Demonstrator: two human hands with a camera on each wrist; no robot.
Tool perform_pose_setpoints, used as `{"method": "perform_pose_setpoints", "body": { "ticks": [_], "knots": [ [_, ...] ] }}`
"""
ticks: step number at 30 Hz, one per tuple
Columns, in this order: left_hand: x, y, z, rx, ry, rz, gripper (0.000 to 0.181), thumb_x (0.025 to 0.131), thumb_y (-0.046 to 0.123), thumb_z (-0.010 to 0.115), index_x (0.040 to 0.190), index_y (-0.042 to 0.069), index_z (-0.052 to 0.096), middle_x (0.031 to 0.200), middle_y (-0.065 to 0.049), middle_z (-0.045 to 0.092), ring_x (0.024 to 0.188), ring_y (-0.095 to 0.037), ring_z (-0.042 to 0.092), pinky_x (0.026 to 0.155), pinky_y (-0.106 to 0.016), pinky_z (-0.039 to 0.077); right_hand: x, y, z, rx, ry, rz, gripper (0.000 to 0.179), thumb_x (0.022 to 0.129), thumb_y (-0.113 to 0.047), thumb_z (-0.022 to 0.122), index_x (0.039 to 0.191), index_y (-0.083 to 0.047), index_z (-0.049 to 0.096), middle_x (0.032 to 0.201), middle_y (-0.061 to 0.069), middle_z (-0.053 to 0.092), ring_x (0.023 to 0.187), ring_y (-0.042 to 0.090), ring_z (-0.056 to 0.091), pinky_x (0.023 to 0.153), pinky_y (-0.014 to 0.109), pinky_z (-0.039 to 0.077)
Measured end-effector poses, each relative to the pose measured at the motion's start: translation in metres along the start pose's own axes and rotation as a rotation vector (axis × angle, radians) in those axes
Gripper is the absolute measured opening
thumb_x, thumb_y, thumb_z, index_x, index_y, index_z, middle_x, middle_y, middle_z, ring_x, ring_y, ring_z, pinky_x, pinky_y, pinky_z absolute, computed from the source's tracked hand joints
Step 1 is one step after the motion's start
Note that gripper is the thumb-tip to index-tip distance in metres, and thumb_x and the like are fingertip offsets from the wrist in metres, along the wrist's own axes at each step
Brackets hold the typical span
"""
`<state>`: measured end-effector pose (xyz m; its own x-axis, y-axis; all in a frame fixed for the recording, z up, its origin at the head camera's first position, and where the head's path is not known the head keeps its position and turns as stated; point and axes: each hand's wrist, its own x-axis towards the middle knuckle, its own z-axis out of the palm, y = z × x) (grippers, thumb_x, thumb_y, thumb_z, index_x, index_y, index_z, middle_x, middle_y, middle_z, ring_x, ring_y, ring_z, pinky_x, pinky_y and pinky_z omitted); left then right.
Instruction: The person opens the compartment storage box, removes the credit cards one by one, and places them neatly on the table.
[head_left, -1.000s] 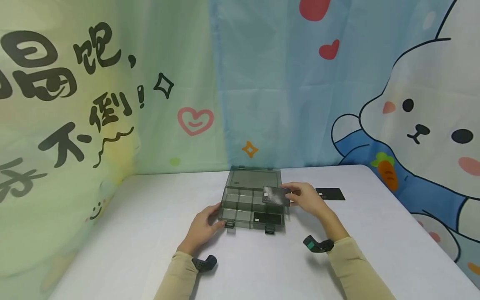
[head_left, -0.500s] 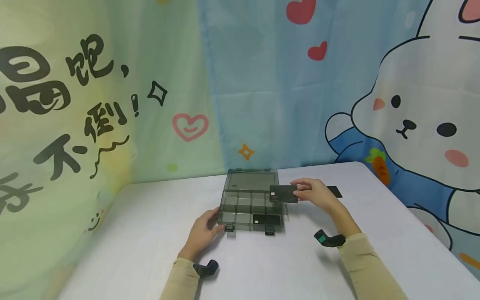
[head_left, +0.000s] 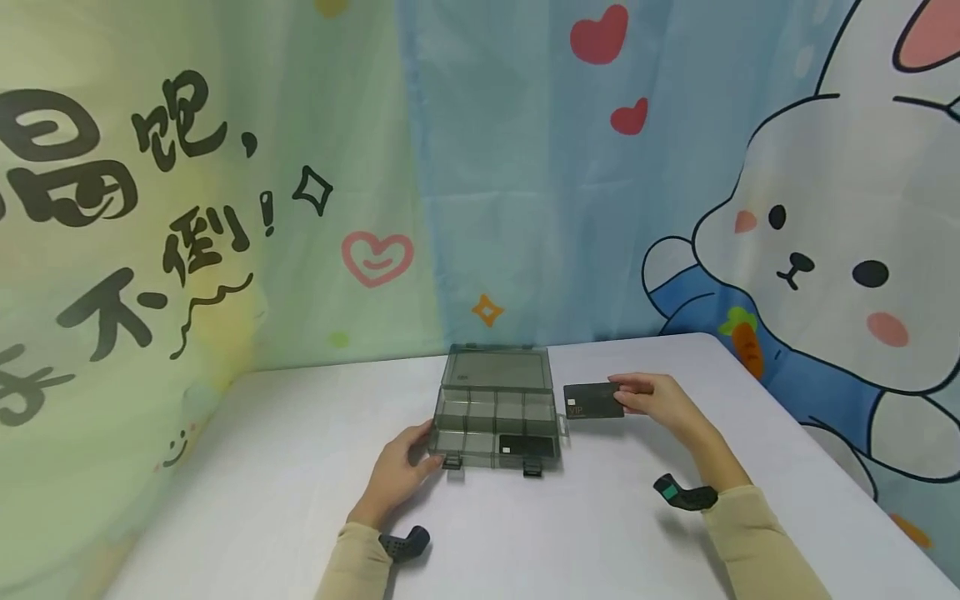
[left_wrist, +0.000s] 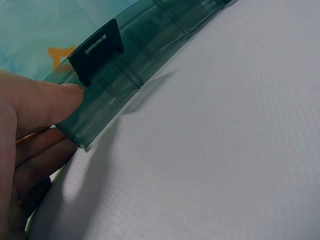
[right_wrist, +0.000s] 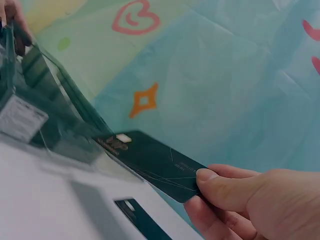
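A translucent dark-green compartment box lies on the table with its lid swung back. My left hand holds its front left corner, thumb on the front wall beside a black latch and fingers along the side. My right hand pinches the right end of a black VIP card, held in the air just right of the box. Another black card lies in the front right compartment. The right wrist view shows one more dark card on the table below the held one; the head view hides it.
The white table runs up to a printed cloth backdrop. A second latch hangs at the box's front right. A white label shows on the box in the right wrist view.
My right hand has carried the VIP card rightward, from over the box's right compartments to beside the box. My left hand has kept its hold on the corner. The head view has shifted slightly.
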<state>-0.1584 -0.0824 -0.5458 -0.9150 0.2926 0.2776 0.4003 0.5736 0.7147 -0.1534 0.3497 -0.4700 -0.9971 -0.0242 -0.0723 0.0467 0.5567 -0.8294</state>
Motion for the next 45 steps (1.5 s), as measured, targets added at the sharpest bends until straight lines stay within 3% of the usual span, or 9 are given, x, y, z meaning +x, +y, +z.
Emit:
{"method": "perform_pose_setpoints", "body": {
  "ticks": [13,18,27,35,45],
  "knots": [
    [-0.009,-0.004,-0.004,0.003,0.026,-0.024,0.06,0.081,0.024,0.07,0.135,0.006,0.052,0.127,-0.012,0.062,0.125,-0.033,0.053,0.11,-0.05,0.037,-0.01,0.041,-0.039,0.078,0.047,0.069,0.057,0.092,-0.03,0.061,0.136,0.002,0.046,0.132,0.029,0.05,0.091,0.015,0.061,0.077,0.018,0.057],
    [-0.011,-0.005,-0.004,-0.003,0.018,-0.043,0.06,0.081,0.023,0.07,0.136,0.008,0.051,0.128,-0.011,0.061,0.125,-0.032,0.052,0.111,-0.05,0.035,-0.012,0.061,-0.046,0.093,0.059,0.126,0.057,0.093,-0.03,0.06,0.137,0.003,0.045,0.13,0.024,0.054,0.087,0.012,0.059,0.074,0.018,0.057],
    [-0.011,-0.003,-0.001,0.007,-0.009,-0.059,0.061,0.081,0.024,0.07,0.137,0.009,0.05,0.132,-0.011,0.059,0.128,-0.031,0.05,0.112,-0.049,0.034,-0.016,0.086,-0.049,-0.015,0.125,0.248,0.055,0.094,-0.034,0.058,0.137,-0.003,0.048,0.134,0.024,0.053,0.088,0.012,0.057,0.071,0.014,0.055],
    [-0.003,-0.001,0.0,0.0,0.003,-0.024,0.061,0.08,0.023,0.071,0.136,0.008,0.051,0.133,-0.011,0.058,0.127,-0.032,0.051,0.112,-0.049,0.035,-0.01,0.091,-0.048,-0.081,0.206,0.271,0.05,0.092,-0.03,0.061,0.133,-0.001,0.053,0.129,0.025,0.057,0.089,0.018,0.058,0.067,0.012,0.053],
    [-0.001,0.0,0.002,0.017,-0.014,-0.033,0.061,0.081,0.024,0.071,0.136,0.008,0.05,0.133,-0.011,0.058,0.128,-0.032,0.05,0.112,-0.049,0.035,-0.015,0.094,-0.054,-0.024,0.151,0.295,0.056,0.093,-0.031,0.06,0.138,0.0,0.047,0.136,0.027,0.049,0.084,0.012,0.058,0.068,0.015,0.056]
  ]
}}
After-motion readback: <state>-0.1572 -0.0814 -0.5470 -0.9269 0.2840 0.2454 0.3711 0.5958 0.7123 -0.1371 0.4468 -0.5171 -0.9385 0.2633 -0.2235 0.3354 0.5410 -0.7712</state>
